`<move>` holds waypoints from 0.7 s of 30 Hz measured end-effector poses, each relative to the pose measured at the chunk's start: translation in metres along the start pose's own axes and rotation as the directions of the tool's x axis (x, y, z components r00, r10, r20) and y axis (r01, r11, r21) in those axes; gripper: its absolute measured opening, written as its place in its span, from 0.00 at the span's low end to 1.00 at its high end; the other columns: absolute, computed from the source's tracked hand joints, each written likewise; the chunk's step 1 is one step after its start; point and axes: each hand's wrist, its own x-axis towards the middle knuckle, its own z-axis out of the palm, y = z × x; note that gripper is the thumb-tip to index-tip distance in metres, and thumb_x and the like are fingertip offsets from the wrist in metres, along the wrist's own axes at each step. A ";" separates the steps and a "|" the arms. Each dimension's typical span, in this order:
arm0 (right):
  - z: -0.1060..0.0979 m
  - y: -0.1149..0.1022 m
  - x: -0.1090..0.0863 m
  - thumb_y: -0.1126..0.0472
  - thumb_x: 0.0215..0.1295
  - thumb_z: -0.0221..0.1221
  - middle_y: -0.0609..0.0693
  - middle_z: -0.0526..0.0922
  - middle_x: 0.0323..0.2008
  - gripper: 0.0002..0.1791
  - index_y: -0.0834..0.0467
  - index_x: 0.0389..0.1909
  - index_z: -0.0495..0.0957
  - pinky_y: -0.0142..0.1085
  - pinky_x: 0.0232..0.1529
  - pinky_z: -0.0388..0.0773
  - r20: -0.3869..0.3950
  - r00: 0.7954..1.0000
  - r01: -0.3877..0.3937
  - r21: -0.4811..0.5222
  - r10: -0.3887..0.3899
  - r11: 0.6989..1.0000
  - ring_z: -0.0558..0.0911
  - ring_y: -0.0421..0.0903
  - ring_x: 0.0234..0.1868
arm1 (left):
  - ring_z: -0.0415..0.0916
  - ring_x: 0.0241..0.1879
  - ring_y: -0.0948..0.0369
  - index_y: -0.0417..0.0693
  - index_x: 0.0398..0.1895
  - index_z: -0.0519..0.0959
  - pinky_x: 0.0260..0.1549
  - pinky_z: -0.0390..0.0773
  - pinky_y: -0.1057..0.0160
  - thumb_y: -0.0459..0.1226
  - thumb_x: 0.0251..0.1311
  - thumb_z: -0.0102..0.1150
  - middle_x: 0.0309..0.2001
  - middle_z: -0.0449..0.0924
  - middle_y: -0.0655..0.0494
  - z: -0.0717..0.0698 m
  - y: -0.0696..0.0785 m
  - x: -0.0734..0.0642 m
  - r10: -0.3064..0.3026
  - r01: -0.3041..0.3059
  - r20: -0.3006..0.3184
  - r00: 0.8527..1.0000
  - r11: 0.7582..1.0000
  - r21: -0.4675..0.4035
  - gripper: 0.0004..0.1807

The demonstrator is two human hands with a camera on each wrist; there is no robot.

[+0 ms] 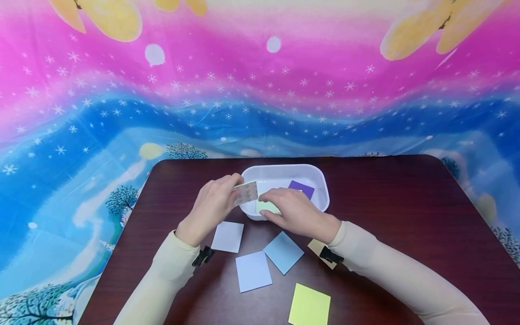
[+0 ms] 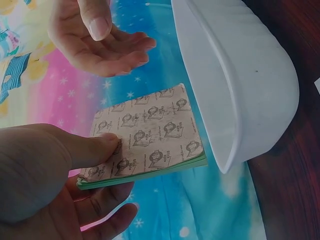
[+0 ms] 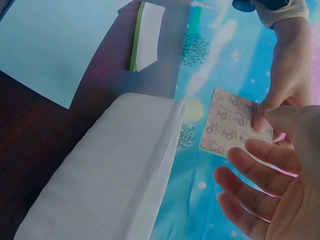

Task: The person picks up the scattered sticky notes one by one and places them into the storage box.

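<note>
A person's left hand (image 1: 213, 201) gripped a square paper pad with green edges and a beige, black-printed backing (image 2: 145, 137) at the near left rim of a white plastic tub with rounded corners (image 1: 321, 194). The thumb lay flat across the printed face, the other fingers were bent behind, and the pad stood tilted, its free end pointing right. The left forearm, in a cream fabric sleeve (image 1: 164, 271), slanted in from the near left, back of the hand uppermost.

The right hand (image 1: 294, 210) hovered palm-down over the tub, its forearm crossing from the near right towards the far left. Its fingers were loosely bent and slightly apart, the thumb well clear of them, with nothing in their grasp. Beneath it, inside the tub, lay a pale green paper square (image 1: 268, 206); whether the fingertips touched it could not be told. A purple paper square (image 1: 302, 187) lay at the tub's right side.

Nearer on the dark reddish-brown table (image 1: 386, 203) were a white square pad (image 1: 228, 237) at left, a pale lavender square (image 1: 253, 271), a light blue square (image 1: 283, 253) and, nearest, a yellow square (image 1: 310, 304).
</note>
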 end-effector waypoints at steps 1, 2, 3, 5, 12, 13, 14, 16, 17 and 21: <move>0.000 0.000 0.000 0.50 0.69 0.63 0.47 0.89 0.46 0.17 0.53 0.53 0.83 0.42 0.45 0.84 -0.001 1.000 0.000 0.002 0.000 1.000 0.87 0.44 0.45 | 0.84 0.33 0.56 0.49 0.46 0.79 0.32 0.80 0.54 0.33 0.63 0.67 0.38 0.87 0.52 0.001 0.000 0.000 0.000 0.000 0.001 1.000 1.000 -0.001 0.11; 0.000 0.001 0.000 0.50 0.69 0.64 0.47 0.89 0.47 0.17 0.53 0.53 0.83 0.42 0.45 0.84 -0.001 1.000 -0.001 0.002 0.001 1.000 0.87 0.44 0.45 | 0.84 0.33 0.55 0.49 0.46 0.79 0.32 0.80 0.54 0.33 0.63 0.67 0.38 0.87 0.52 0.001 0.001 0.001 0.000 0.000 0.003 1.000 1.000 -0.001 0.11; 0.000 0.001 0.000 0.50 0.69 0.64 0.48 0.89 0.47 0.17 0.53 0.53 0.83 0.42 0.46 0.84 -0.001 1.000 -0.003 0.003 0.003 1.000 0.87 0.44 0.45 | 0.84 0.33 0.55 0.49 0.47 0.79 0.32 0.80 0.54 0.33 0.63 0.67 0.38 0.87 0.52 0.002 0.001 0.001 0.000 0.000 0.006 1.000 1.000 0.001 0.11; 0.000 0.002 -0.001 0.51 0.69 0.64 0.48 0.89 0.47 0.17 0.53 0.54 0.83 0.42 0.46 0.84 -0.003 1.000 -0.006 0.004 0.006 1.000 0.87 0.44 0.46 | 0.84 0.33 0.55 0.49 0.47 0.79 0.32 0.80 0.54 0.33 0.63 0.67 0.38 0.87 0.51 0.003 0.002 0.002 0.001 -0.001 0.012 1.000 1.000 0.003 0.11; -0.001 0.006 -0.002 0.51 0.68 0.64 0.48 0.89 0.46 0.17 0.53 0.53 0.83 0.41 0.46 0.84 -0.014 1.000 -0.010 0.004 0.010 1.000 0.87 0.44 0.45 | 0.84 0.31 0.55 0.49 0.48 0.79 0.32 0.80 0.54 0.33 0.63 0.67 0.38 0.87 0.51 0.009 0.003 0.005 0.003 -0.003 0.022 1.000 1.000 0.010 0.12; -0.001 0.006 -0.003 0.52 0.68 0.64 0.48 0.89 0.46 0.16 0.54 0.53 0.83 0.41 0.46 0.84 -0.016 1.000 -0.009 0.004 0.009 1.000 0.87 0.44 0.45 | 0.84 0.31 0.55 0.49 0.48 0.79 0.31 0.80 0.54 0.33 0.64 0.67 0.38 0.87 0.52 0.009 0.003 0.006 0.001 -0.001 0.023 1.000 1.000 0.011 0.12; -0.001 0.007 -0.003 0.52 0.68 0.64 0.48 0.89 0.46 0.16 0.54 0.53 0.83 0.42 0.46 0.84 -0.017 1.000 -0.009 0.004 0.009 1.000 0.87 0.44 0.45 | 0.84 0.31 0.55 0.49 0.48 0.79 0.31 0.80 0.55 0.33 0.64 0.66 0.38 0.86 0.52 0.009 0.003 0.006 -0.001 0.000 0.026 1.000 1.000 0.012 0.11; -0.001 0.008 -0.003 0.52 0.68 0.65 0.48 0.89 0.46 0.16 0.54 0.52 0.83 0.42 0.46 0.84 -0.018 1.000 -0.014 0.003 0.014 1.000 0.87 0.44 0.45 | 0.83 0.30 0.56 0.49 0.48 0.79 0.31 0.80 0.55 0.33 0.64 0.66 0.37 0.86 0.52 0.010 0.003 0.007 -0.003 0.003 0.032 0.999 1.000 0.015 0.11; -0.001 0.008 -0.004 0.51 0.68 0.65 0.48 0.89 0.46 0.17 0.54 0.53 0.83 0.42 0.46 0.84 -0.018 1.000 -0.019 0.003 0.019 1.000 0.87 0.44 0.45 | 0.83 0.30 0.56 0.50 0.48 0.79 0.31 0.79 0.56 0.34 0.65 0.66 0.37 0.86 0.52 0.010 0.003 0.008 -0.005 0.005 0.036 0.999 1.000 0.016 0.11; -0.002 0.010 -0.004 0.51 0.67 0.65 0.48 0.89 0.47 0.17 0.54 0.53 0.83 0.42 0.48 0.84 -0.018 0.999 -0.036 0.002 0.036 0.999 0.87 0.45 0.46 | 0.81 0.28 0.57 0.50 0.49 0.79 0.29 0.78 0.58 0.34 0.65 0.65 0.36 0.86 0.53 0.011 0.003 0.010 -0.015 0.014 0.048 0.999 1.000 0.018 0.11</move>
